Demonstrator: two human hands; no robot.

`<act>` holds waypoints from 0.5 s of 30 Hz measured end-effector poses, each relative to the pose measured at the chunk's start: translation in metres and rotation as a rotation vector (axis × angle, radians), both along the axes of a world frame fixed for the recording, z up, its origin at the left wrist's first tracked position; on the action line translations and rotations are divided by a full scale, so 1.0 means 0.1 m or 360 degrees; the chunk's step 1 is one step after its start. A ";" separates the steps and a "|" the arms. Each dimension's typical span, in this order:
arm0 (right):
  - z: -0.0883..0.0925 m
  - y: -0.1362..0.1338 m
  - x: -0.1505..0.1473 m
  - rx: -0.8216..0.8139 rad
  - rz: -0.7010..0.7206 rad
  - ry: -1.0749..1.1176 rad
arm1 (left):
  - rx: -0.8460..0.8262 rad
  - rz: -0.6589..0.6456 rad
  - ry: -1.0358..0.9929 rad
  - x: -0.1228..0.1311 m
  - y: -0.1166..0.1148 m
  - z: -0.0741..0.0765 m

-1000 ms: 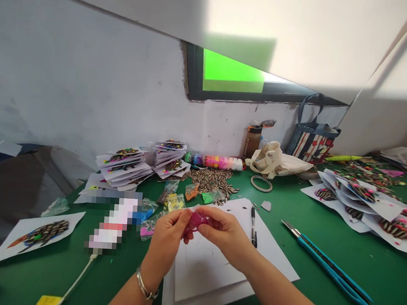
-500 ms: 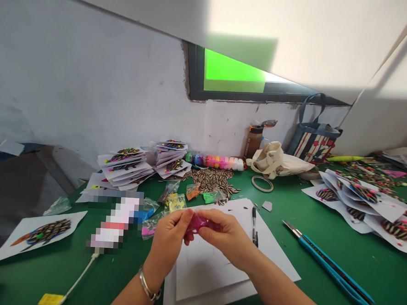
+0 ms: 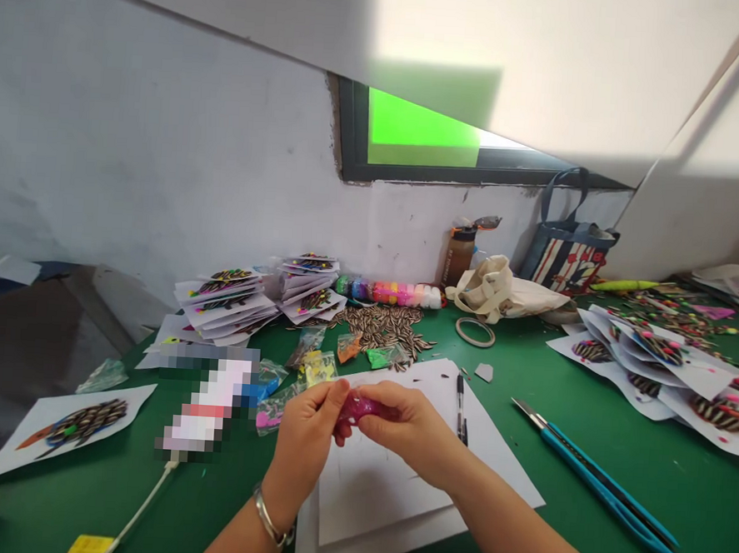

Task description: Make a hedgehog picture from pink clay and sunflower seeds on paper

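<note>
Between my two hands is a small clear plastic bag of magenta clay-like stuff [image 3: 362,408], partly hidden by the fingers. My left hand [image 3: 310,421] pinches its left end with thumb and fingers. On the other end, my right hand [image 3: 409,422] is closed with thumb and forefinger pressed together. Both are held above white paper sheets [image 3: 387,499]. Just beyond lie similar little bags: pink [image 3: 270,419], yellow [image 3: 319,368], orange [image 3: 348,347] and green [image 3: 386,358].
Striped seeds [image 3: 382,327] are heaped at the back. A pen [image 3: 460,399] rests on the paper; blue-handled tweezers [image 3: 607,483] lie right. Seed-covered paper pictures are stacked left [image 3: 223,301] and right [image 3: 658,365]. A tape roll [image 3: 474,333] and bottle [image 3: 458,257] stand farther back.
My hands stay almost in place, with fingers shifting slightly on the magenta bag, and a little more of it shows between them. Nothing else has moved on the table.
</note>
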State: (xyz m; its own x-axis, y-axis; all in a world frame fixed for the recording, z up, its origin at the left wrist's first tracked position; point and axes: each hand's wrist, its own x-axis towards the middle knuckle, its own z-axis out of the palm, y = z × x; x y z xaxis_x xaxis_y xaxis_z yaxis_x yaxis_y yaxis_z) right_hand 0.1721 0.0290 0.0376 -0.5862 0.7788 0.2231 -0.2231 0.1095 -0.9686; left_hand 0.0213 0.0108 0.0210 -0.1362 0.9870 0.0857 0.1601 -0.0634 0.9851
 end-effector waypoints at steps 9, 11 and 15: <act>-0.06 0.03 0.12 0.0177 -0.0100 -0.0509 | -0.0024 -0.0066 0.0113 0.05 -0.04 0.03; -0.11 0.03 0.12 0.0118 -0.0108 -0.0502 | -0.0015 -0.0085 0.0130 0.05 -0.04 0.02; -0.07 0.04 0.11 0.0029 0.0040 -0.0276 | -0.0022 -0.0034 0.0059 0.02 -0.01 0.01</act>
